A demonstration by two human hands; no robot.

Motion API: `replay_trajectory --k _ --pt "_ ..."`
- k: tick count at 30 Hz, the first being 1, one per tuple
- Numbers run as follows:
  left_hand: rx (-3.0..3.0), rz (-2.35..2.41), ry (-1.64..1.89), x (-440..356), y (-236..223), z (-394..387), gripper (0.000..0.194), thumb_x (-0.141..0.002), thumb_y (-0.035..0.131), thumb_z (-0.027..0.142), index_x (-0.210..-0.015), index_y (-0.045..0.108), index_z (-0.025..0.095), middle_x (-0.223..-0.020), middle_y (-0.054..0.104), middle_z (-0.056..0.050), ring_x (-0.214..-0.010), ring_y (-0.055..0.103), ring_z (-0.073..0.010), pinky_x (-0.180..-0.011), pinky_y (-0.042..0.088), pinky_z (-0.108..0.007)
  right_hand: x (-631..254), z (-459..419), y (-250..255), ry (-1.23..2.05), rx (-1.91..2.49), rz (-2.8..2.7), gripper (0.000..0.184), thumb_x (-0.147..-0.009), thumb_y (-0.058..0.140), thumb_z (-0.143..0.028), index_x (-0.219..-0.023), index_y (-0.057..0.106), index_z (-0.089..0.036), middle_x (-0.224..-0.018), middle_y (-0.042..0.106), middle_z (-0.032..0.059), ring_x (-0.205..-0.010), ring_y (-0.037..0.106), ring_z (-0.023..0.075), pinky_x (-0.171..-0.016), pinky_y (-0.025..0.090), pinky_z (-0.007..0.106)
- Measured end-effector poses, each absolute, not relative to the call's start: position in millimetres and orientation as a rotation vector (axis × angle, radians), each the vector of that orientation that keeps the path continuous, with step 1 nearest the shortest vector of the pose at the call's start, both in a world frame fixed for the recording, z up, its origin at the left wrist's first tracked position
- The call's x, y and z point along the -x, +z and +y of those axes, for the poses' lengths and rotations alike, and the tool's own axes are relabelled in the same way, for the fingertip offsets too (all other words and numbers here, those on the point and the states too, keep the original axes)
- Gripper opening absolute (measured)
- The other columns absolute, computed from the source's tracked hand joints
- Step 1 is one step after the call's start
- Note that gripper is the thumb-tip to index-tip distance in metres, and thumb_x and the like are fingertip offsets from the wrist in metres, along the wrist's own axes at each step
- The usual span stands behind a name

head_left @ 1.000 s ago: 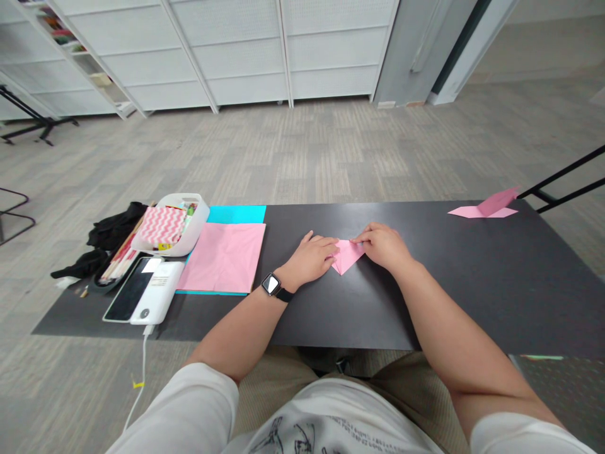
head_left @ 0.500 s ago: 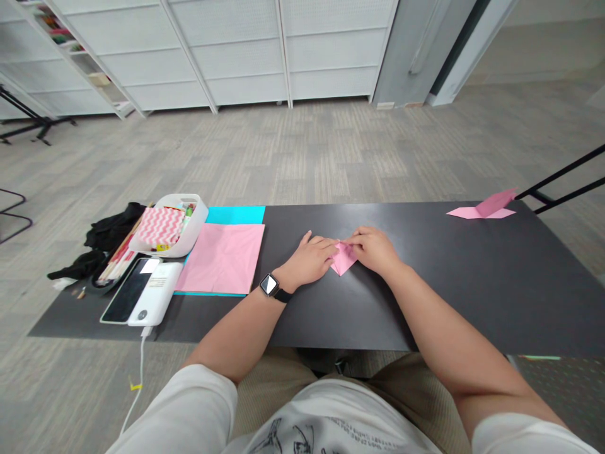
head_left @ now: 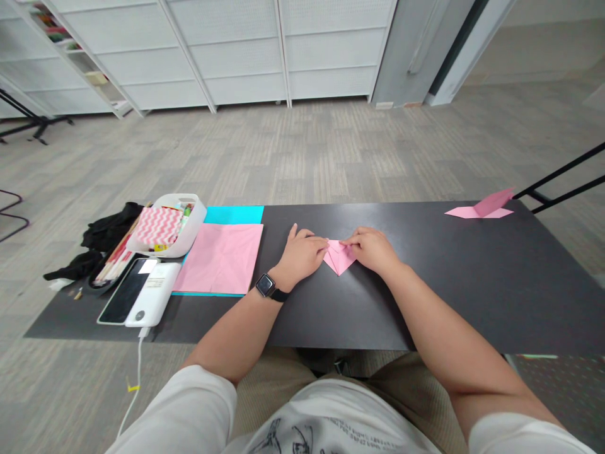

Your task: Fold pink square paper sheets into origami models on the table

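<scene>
A small piece of pink folded paper (head_left: 338, 257) lies on the dark table in front of me, its point toward me and crease lines showing on its upper face. My left hand (head_left: 302, 253) has its fingertips closed on the paper's left corner, with one finger raised away from it. On the opposite corner, my right hand (head_left: 373, 249) pinches the paper between curled fingers. The fingertips cover both upper corners. A black smartwatch (head_left: 266, 285) is on my left wrist.
Pink sheets (head_left: 220, 258) lie over blue ones (head_left: 235, 214) at left. Beside them are a white basket (head_left: 191, 234), a phone (head_left: 125, 296), a white power bank (head_left: 154, 295) with a cable, and black cloth (head_left: 111, 227). A folded pink paper shape (head_left: 482, 208) sits far right.
My left hand has slid left from over the paper to its left corner, uncovering more of the creased face. The right hand stays at the right corner.
</scene>
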State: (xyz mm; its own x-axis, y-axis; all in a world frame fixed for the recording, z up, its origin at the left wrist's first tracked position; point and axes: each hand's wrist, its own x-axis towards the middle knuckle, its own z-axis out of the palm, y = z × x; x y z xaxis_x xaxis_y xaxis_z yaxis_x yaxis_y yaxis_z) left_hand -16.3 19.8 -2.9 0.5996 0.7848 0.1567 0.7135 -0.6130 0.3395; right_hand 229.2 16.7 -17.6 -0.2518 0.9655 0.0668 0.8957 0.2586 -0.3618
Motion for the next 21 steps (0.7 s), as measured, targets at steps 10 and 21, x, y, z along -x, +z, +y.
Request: replay_trajectory --k 10,21 --pt "-2.534 1.385 0.621 24 -5 33 0.023 -0.102 0.058 0.026 -0.100 0.081 0.025 -0.114 0.080 -0.005 -0.108 0.068 -0.0258 -0.117 0.044 -0.055 -230 16 -15 0.374 1.708 -2.282 0.036 -0.094 0.062 -0.016 -0.111 0.087 -0.036 -0.103 0.077 0.0039 -0.099 0.069 0.0222 -0.088 0.048 0.035" --pt "-2.566 1.176 0.584 16 -16 31 0.015 -0.099 0.070 0.036 -0.098 0.081 0.025 -0.116 0.073 -0.004 -0.108 0.066 -0.0238 -0.104 0.050 -0.045 -233 16 -14 0.369 1.566 -2.355 0.025 -0.094 0.069 -0.034 -0.115 0.084 -0.030 -0.101 0.076 0.0045 -0.101 0.069 0.0236 -0.088 0.044 0.036"
